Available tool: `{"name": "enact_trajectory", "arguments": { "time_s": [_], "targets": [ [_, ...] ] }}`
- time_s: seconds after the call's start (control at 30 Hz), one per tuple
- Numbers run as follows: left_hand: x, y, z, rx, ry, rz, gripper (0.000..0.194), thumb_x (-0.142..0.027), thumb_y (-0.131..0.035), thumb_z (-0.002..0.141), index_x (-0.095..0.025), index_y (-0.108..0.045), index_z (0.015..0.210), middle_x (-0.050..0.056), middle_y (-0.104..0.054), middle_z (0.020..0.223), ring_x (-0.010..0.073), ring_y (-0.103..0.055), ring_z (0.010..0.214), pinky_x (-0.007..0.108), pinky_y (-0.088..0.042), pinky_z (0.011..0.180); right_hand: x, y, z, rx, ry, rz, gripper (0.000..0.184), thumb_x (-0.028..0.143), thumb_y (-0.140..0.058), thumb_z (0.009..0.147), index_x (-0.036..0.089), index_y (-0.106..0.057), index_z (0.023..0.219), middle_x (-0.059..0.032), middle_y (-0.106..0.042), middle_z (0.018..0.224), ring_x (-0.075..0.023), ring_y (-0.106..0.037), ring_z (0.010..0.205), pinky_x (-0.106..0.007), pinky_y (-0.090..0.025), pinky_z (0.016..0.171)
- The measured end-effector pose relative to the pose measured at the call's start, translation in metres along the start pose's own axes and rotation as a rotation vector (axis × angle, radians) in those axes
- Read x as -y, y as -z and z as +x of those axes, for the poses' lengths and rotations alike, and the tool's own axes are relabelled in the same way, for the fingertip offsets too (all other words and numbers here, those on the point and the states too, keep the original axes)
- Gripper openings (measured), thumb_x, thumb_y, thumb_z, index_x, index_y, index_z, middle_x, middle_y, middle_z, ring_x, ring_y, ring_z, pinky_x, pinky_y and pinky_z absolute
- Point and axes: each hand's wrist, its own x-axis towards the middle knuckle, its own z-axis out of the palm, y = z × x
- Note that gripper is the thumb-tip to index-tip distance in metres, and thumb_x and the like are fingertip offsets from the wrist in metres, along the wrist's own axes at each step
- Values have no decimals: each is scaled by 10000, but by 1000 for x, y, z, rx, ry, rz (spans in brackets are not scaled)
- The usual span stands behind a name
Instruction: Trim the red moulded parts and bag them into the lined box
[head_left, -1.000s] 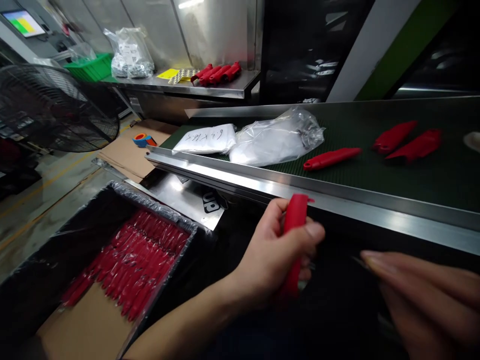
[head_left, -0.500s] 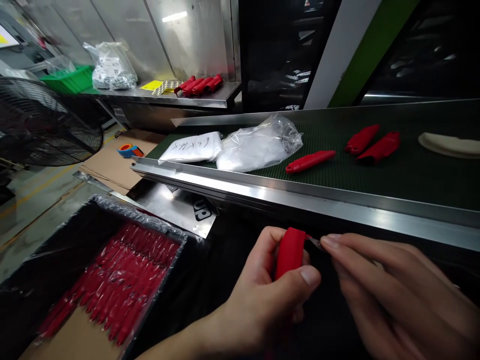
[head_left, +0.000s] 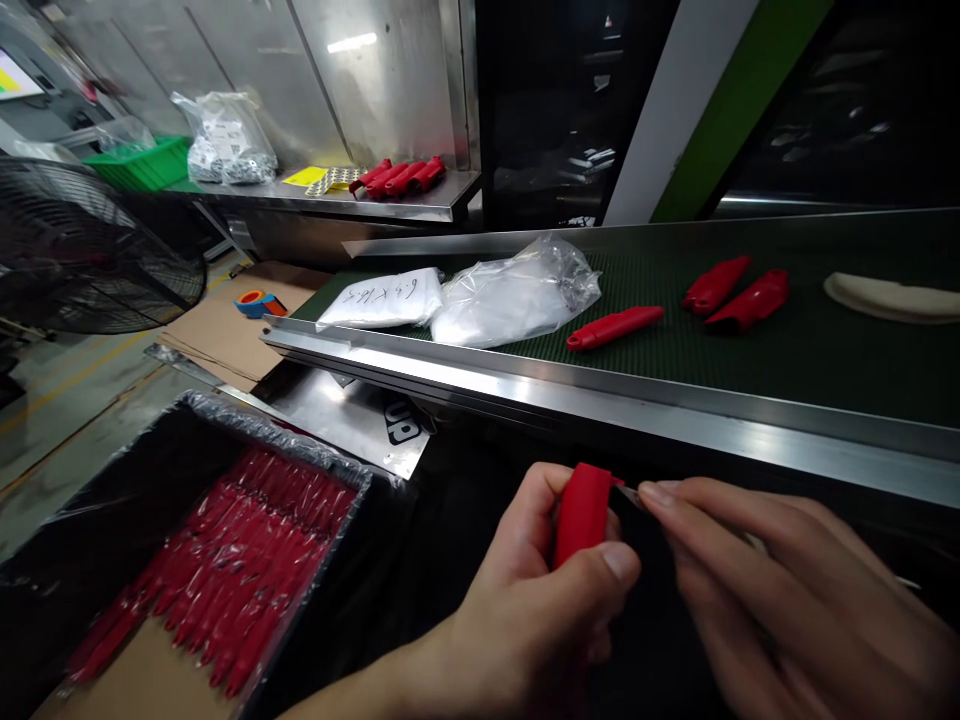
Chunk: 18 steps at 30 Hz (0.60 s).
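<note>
Low in front of the conveyor, my left hand [head_left: 540, 590] is closed around a red plastic part [head_left: 585, 512], thumb pressed along its side. My right hand [head_left: 787, 590] pinches a small blade [head_left: 628, 492], its pointed metal tip at the upper right edge of the red part. A thin red sliver shows where the tip meets that edge. Most of what my right hand holds is hidden behind the fingers. Several similar red parts [head_left: 615, 327] lie on the green conveyor belt [head_left: 750, 365] beyond my hands.
At lower left, a lined bin [head_left: 187, 400] holds rows of red parts [head_left: 247, 550]. White plastic bags [head_left: 517, 295] and a cream curved piece [head_left: 892, 298] rest on the belt. The conveyor's metal rail [head_left: 600, 392] runs before me. More red parts [head_left: 405, 177] sit on a steel shelf; a fan [head_left: 90, 245] stands left.
The blade tip has shifted slightly left and down, closer against the red part's edge. Both hands keep their grip. The view has moved slightly; the things on the belt appear a little further left.
</note>
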Motion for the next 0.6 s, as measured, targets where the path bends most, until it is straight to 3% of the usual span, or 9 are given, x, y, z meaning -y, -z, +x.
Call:
{"name": "enact_trajectory", "arguments": {
  "time_s": [0.07,0.23,0.4,0.6],
  "targets": [
    [1,-1,-3,5,9,-41,334,-366,-686,824,-222,-423,971,-74,-464,645,28,-390,466,134,-317,430,-2,0,-2,2,5,-16,537,23,-644,821,168,-585,1335,-103,-640,1199,-217,-633,1034,-340,-522,810],
    [13,0,-10,209,-48,-174,371,-318,-755,764,-199,-476,979,-24,-550,728,27,-478,519,114,-394,470,-11,-2,-6,-187,-246,-61,505,53,-636,849,283,-623,1299,-44,-676,1151,-205,-663,958,-355,-520,861],
    [14,2,-4,163,-45,-293,226,-273,-644,811,-203,-477,945,-13,-569,793,23,-454,448,122,-369,399,-3,-5,-10,-121,-94,52,535,50,-623,840,246,-590,1337,-62,-659,1179,-210,-664,1009,-318,-570,786],
    [22,7,9,216,-43,-286,223,-344,-628,811,-190,-498,906,-8,-578,716,52,-488,446,164,-421,447,9,-5,-13,-106,-61,88,567,18,-596,831,219,-564,1360,-74,-644,1194,-199,-641,1043,-293,-576,745]
  ]
}}
